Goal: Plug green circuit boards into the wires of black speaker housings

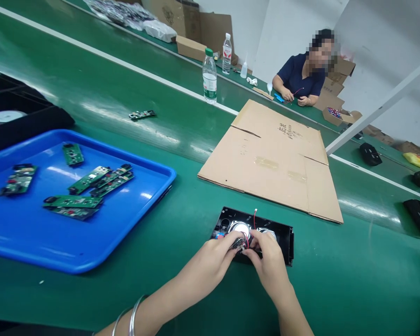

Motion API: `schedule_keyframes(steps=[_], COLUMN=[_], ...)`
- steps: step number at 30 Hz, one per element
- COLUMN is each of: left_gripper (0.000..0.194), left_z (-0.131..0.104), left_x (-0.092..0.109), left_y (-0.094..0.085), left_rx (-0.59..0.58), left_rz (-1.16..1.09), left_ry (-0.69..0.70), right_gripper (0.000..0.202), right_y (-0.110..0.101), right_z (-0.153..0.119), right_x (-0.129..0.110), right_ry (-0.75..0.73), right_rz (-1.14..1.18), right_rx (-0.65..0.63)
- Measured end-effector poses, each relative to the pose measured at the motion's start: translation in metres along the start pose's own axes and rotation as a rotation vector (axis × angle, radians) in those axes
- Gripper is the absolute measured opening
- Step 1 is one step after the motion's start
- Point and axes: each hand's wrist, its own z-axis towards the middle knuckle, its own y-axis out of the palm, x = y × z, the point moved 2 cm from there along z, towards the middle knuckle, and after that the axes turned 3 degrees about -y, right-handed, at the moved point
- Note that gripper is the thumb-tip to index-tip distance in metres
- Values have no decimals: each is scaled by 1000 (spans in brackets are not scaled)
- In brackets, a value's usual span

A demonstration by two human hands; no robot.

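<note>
A black plastic speaker housing [285, 233] lies on the green bench in front of me, with two round silver-rimmed speakers [241, 227] set in it. Over the housing, my left hand [221, 252] pinches a small circuit board [237, 243], largely hidden by the fingers. My right hand [268, 252] meets it from the other side, its thumb and finger closed on thin red and black wires [246, 240] at the board. Another red wire with a white plug [255, 212] sticks up from the housing's back edge.
At left, a blue tray [143, 221] holds several green circuit boards [73, 201]. Behind the housing lies a flattened cardboard sheet [273, 158]. A loose board [142, 115] and a green-capped bottle [209, 79] sit farther back. A co-worker [297, 77] sits across the bench.
</note>
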Motion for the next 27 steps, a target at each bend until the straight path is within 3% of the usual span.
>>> schedule_keyframes(steps=[12,16,20,23,27], left_gripper=[21,22,20,18,17], left_z=[0,0,-2,-2,-2], left_x=[3,3,0,-3,-6], left_y=[1,-2,0,3,7], left_rx=[20,44,90,97,125], left_rz=[-215,-369,-452,-451,-452], left_ry=[-107,-172,-246,-271,-265], right_gripper=[11,12,15,23,18], right_y=[-3,-6,1,8,11], right_z=[6,14,20,20,23], right_x=[2,9,16,17,18], right_ry=[-5,135,348,409,454], right_rz=[22,156,134,113,-34], right_rx=[-80,-45,44,54,122])
